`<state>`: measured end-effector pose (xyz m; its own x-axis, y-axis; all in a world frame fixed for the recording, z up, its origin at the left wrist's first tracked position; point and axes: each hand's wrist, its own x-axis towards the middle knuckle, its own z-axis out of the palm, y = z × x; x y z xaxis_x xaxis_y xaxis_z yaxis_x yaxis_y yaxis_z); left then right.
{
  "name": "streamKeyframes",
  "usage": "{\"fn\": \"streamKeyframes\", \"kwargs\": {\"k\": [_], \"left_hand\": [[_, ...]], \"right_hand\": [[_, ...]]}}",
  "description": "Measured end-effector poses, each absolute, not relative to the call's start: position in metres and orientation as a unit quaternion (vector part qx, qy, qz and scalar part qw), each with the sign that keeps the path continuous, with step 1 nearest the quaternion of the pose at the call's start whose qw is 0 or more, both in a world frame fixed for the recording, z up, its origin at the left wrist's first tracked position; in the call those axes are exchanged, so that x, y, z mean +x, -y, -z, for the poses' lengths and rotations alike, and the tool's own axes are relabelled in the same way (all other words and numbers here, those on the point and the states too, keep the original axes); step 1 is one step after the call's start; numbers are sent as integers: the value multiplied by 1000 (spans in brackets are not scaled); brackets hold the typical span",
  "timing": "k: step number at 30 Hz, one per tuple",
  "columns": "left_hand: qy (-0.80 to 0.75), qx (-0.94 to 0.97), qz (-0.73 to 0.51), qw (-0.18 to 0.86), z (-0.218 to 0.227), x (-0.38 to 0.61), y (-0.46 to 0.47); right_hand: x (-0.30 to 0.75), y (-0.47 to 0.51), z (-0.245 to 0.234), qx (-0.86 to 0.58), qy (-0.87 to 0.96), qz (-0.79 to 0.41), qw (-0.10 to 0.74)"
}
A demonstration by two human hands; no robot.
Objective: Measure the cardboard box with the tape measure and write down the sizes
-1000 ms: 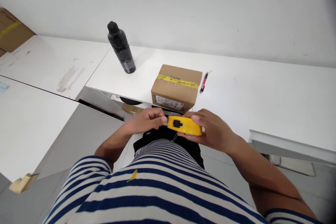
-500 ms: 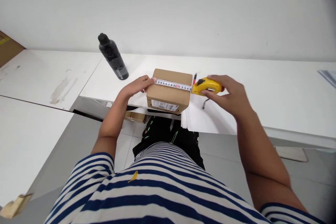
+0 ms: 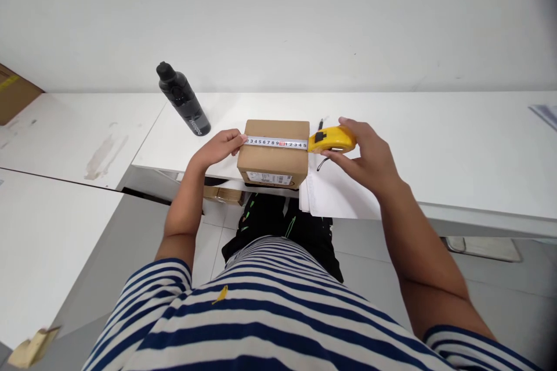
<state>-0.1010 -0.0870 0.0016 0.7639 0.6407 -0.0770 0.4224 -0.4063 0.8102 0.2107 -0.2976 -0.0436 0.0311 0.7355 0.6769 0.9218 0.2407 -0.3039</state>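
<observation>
A brown cardboard box (image 3: 272,160) with a white label on its front side sits at the desk's front edge. Across its top lies the pulled-out blade (image 3: 274,142) of a tape measure, its numbers facing up. My left hand (image 3: 223,146) pinches the blade's end at the box's left edge. The yellow case of the tape measure (image 3: 334,138) is at the box's right edge, gripped between the thumb and fingers of my right hand (image 3: 365,153). A dark wrist strap (image 3: 322,163) hangs below the case.
A dark water bottle (image 3: 185,101) stands on the white desk (image 3: 435,145) to the left. White paper sheets (image 3: 339,197) lie right of the box, a pen (image 3: 321,124) behind the case. Another carton (image 3: 224,195) is below the desk. A wall rises behind.
My right hand and the tape case have shifted slightly left, and the case now sits closer against the box. The box, blade and left hand also appear slightly further left in view.
</observation>
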Motion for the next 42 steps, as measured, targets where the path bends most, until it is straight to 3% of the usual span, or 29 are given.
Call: {"fn": "streamKeyframes", "kwargs": {"k": [4, 7, 10, 14, 17, 21, 23, 26, 29, 31, 37, 42], "left_hand": [[-305, 824, -229, 419, -24, -126, 124], [-273, 779, -302, 477, -25, -136, 179], [-193, 758, -234, 577, -4, -120, 229], [-131, 549, -93, 820, 46, -77, 265], [-166, 440, -98, 877, 79, -54, 275], [-174, 434, -135, 874, 104, -33, 270], [-157, 466, -136, 860, 110, -19, 263], [-130, 512, -139, 838, 116, 11, 250], [-137, 564, -170, 797, 123, 42, 230], [-173, 592, -192, 763, 128, 56, 212], [-244, 588, -213, 741, 135, 64, 171], [-202, 630, -192, 725, 143, 59, 167]], "right_hand": [[197, 322, 37, -580, 694, 178, 388], [171, 355, 37, -535, 697, 172, 446], [142, 382, 44, -490, 730, 115, 462], [115, 397, 58, -488, 758, 108, 419], [116, 397, 67, -511, 741, 109, 422], [165, 373, 75, -495, 737, 61, 457], [208, 340, 79, -586, 679, 44, 440], [271, 268, 85, -753, 613, 62, 231], [305, 206, 94, -738, 675, 19, -18], [310, 187, 99, -695, 716, 5, -63], [305, 188, 112, -655, 755, -2, -16], [305, 184, 119, -732, 673, 3, 102]]}}
